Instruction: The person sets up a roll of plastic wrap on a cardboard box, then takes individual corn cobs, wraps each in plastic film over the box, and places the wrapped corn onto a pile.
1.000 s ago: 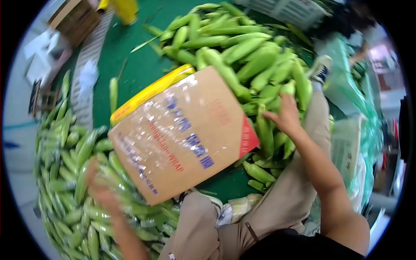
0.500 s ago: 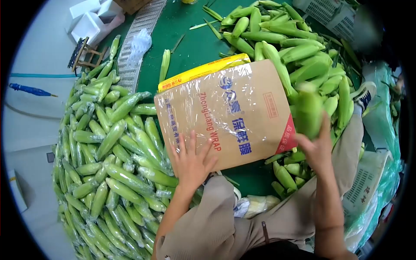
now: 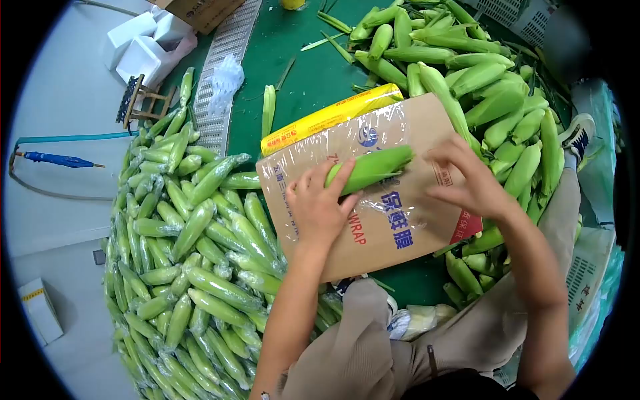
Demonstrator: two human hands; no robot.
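Note:
An unwrapped ear of corn (image 3: 375,169) in green husk lies across the cardboard box (image 3: 307,250), its cut end pointing right. My left hand (image 3: 321,203) is closed around the left end of this ear, pressing it on the box top. To the right, my right hand (image 3: 470,181) hovers over the box with thumb and fingers apart, holding nothing, a short gap from the ear. Clear film shines on the box's printed top. Behind the box's far edge rests a yellow cling wrap box (image 3: 333,119).
Film-wrapped corn (image 3: 193,230) is heaped on the left. Loose unwrapped corn (image 3: 493,100) is piled at the back right. A small wooden stool (image 3: 143,103), white foam boxes (image 3: 140,50) and a blue umbrella (image 3: 60,159) are at the far left. A crate (image 3: 580,280) stands right.
The ear of corn has come from the right side onto the box. My left hand has gone from flat on the box to gripping it; my right hand has let go.

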